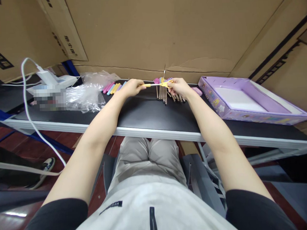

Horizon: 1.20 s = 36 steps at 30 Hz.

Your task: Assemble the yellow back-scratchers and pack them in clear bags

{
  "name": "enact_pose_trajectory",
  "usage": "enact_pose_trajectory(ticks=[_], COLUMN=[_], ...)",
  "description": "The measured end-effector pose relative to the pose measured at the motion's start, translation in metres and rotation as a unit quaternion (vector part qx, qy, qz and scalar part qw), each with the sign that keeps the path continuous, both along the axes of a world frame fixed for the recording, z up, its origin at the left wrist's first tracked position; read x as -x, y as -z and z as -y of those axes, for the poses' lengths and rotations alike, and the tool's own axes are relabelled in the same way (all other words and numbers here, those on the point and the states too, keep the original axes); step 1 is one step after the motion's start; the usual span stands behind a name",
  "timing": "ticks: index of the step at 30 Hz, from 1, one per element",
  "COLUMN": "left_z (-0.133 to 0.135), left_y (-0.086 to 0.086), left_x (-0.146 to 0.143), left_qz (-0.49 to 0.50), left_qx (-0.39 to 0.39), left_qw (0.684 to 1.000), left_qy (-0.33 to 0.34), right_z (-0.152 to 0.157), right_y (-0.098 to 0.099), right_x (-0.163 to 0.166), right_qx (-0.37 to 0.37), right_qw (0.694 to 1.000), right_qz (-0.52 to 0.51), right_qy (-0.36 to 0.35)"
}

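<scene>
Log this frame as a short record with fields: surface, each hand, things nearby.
surface: black table with a pale front edge
left hand: pinches the handle end of a yellow tool
right hand: holds the tool's other end
under the hands: row of brown sticks
left of hands: coloured caps, clear plastic bag
right: open purple box
far left: white charger with cable

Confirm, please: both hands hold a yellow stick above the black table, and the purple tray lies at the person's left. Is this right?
Not quite. The head view shows the purple tray on the person's right. The left hand and right hand do hold the yellow stick above the black table.
</scene>
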<state>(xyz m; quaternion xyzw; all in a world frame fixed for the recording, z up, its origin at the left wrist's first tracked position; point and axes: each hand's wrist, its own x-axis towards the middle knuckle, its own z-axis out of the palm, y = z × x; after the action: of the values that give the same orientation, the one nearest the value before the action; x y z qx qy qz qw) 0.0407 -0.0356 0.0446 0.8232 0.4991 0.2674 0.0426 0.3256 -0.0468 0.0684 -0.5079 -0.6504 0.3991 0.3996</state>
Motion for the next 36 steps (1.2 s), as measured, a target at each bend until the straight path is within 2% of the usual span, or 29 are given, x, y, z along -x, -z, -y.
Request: enact_pose_trajectory(ticks=[7,13,18,26,30,36], left_z=[-0.002,-0.007,-0.004,0.016,0.022,0.021], left_y=[0.002,0.004,-0.001,-0.01,-0.014,-0.018], left_x=[-0.001,0.007,0.008,-0.012,-0.018,-0.019], left_qz=[0.016,0.039,0.058,0.104,0.114,0.131], left_qx=[0.001,-0.008,-0.003,0.022,0.045,0.061], left_qw=[1.0,0.999,0.998,0.992,0.99,0.988], left_qy=[0.008,0.016,0.012,0.071,0.069,0.058], right_z=[0.006,0.006,-0.003,-0.024,-0.023,-0.022], right_y=[0.0,0.002,0.01,0.025,0.024,0.02], right_x=[0.008,0.0,-0.005,0.002,0.005,0.011], right_qx=[0.024,0.02,0.005,-0.013,-0.026,-0.062], right_qw=[0.998,0.997,0.996,0.967,0.957,0.962], right_qz=[-0.062,-0.061,-0.071,-0.219,-0.261,-0.251], right_qy=[-0.021,-0.041,-0.056,-0.129,-0.123,-0.087])
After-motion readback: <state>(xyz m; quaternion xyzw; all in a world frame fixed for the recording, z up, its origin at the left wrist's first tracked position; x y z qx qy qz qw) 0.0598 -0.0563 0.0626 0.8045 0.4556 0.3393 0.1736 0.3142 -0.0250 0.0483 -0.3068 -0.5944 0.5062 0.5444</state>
